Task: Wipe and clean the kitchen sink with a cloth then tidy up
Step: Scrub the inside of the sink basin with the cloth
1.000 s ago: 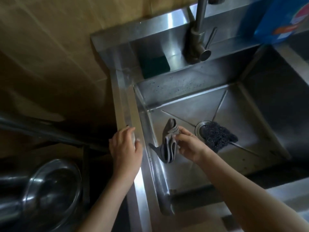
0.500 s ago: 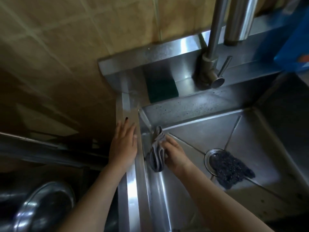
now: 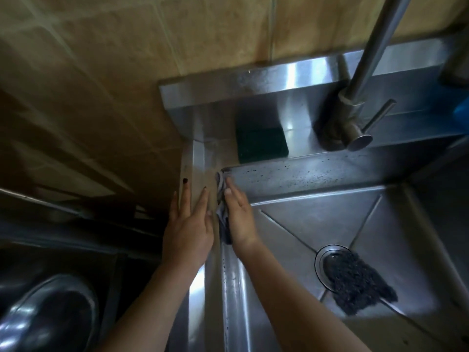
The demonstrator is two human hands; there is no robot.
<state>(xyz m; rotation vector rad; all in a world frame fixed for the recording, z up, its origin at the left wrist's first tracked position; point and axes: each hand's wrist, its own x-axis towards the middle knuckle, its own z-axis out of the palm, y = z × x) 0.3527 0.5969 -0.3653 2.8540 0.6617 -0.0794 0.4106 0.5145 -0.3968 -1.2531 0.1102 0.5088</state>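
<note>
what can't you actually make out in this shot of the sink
All in the head view:
- Cloth: mostly hidden behind the right hand, which presses it to the sink's left wall; only its edge shows.
- Drain: partly covered by the dark scrubber.
- Faucet: spout cut off by the top edge.
- Blue object: cut off by the right edge, unidentifiable.
- Metal bowl: cut off at the bottom-left corner, in deep shadow.
</note>
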